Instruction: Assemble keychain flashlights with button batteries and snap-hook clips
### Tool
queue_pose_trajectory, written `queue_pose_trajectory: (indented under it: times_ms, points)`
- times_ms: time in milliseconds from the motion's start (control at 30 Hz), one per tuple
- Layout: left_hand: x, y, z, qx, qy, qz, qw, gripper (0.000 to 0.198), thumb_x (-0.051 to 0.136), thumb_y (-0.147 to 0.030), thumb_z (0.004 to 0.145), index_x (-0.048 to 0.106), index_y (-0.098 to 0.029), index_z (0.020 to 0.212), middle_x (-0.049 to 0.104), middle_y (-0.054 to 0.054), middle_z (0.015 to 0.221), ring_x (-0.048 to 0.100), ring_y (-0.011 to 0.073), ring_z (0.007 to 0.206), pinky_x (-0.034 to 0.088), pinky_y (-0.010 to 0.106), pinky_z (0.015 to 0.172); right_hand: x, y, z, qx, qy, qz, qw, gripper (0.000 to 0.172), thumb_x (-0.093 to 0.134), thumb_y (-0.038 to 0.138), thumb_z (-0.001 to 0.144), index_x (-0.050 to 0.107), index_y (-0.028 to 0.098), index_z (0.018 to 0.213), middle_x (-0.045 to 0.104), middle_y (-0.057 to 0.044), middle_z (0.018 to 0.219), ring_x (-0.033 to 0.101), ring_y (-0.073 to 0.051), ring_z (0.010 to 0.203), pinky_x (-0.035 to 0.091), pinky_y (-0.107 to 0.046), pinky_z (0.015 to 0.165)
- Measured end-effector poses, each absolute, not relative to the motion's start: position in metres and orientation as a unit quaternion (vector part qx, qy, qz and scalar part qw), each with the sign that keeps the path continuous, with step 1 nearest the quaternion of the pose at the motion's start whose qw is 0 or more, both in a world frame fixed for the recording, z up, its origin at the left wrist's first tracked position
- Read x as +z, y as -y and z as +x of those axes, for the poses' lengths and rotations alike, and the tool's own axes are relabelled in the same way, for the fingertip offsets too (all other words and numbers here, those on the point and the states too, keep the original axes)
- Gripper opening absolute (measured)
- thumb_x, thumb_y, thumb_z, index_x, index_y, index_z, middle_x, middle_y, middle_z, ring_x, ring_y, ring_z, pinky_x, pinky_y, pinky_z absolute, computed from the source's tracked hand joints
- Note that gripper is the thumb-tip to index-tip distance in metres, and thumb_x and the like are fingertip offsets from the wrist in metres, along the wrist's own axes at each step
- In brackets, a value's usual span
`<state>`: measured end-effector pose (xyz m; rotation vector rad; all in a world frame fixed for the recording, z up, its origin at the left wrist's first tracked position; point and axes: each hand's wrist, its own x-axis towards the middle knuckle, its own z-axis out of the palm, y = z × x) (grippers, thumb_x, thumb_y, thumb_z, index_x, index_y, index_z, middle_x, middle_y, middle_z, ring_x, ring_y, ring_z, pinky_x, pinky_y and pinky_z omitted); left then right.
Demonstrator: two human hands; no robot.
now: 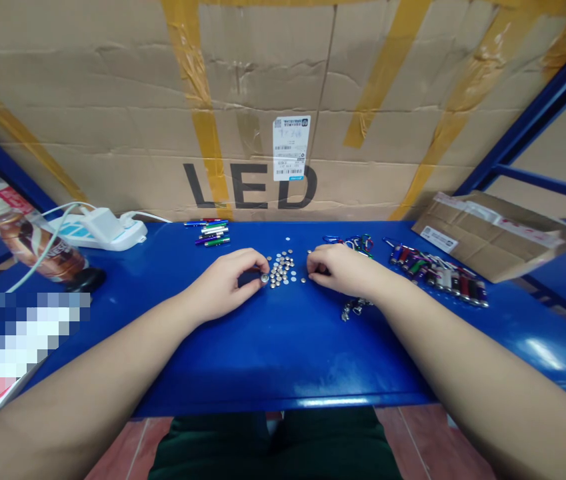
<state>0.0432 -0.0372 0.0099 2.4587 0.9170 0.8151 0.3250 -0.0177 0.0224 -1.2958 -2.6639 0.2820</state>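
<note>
Dozens of button cells (281,269) lay in a loose single layer on a blue table (273,360), spread thinly enough that each could be reached alone. The left hand (225,283) pinched one cell (265,278) between thumb and fingertips at the pile's left edge, its grip closed on the rim. The right hand (340,270) rested just right of the pile, its fingers (315,265) curled down toward the table; whether they held anything could not be told. Keyring clips (355,308) lay beside that hand, and small flashlights (437,273) sat further right, lined up side by side, which kept them apart from the cells. Metal tubes (211,231) were bunched near the far edge, beyond the left hand, within reach.
</note>
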Motion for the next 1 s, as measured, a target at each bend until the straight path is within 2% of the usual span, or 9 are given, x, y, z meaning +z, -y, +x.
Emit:
queue_pose_trajectory:
  times_ms: [400,667,1000]
  points:
    - [0.0088,0.0368,0.0430,0.291,-0.328,0.877,0.197,0.008,0.060,-0.020,0.094,0.063,-0.021,0.101,0.068,0.006,0.107,0.067,0.0210,0.104,0.057,0.037,0.094,0.0192,0.0166,0.3243,0.099,0.895,-0.426,0.090,0.013,0.062,0.007,0.082,0.067,0.018,0.083,0.070,-0.004,0.089,0.060,-0.017,0.079,0.042,-0.027,0.072]
    - [0.0087,0.0364,0.0418,0.287,-0.320,0.887,0.170,0.010,0.061,-0.016,0.093,0.063,-0.021,0.101,0.066,0.004,0.104,0.065,0.0190,0.096,0.057,0.034,0.085,0.0212,0.0182,0.3236,0.099,0.894,-0.429,0.079,0.012,0.061,0.007,0.083,0.067,0.017,0.088,0.069,-0.006,0.094,0.059,-0.017,0.080,0.042,-0.027,0.073]
    - [0.0099,0.0374,0.0427,0.283,-0.317,0.891,0.162,0.012,0.061,-0.018,0.095,0.066,-0.021,0.105,0.068,0.005,0.105,0.065,0.0190,0.096,0.056,0.032,0.082,0.0217,0.0185,0.3230,0.094,0.898,-0.423,0.074,0.011,0.060,0.009,0.084,0.067,0.017,0.086,0.069,-0.007,0.093,0.058,-0.017,0.079,0.043,-0.029,0.073]
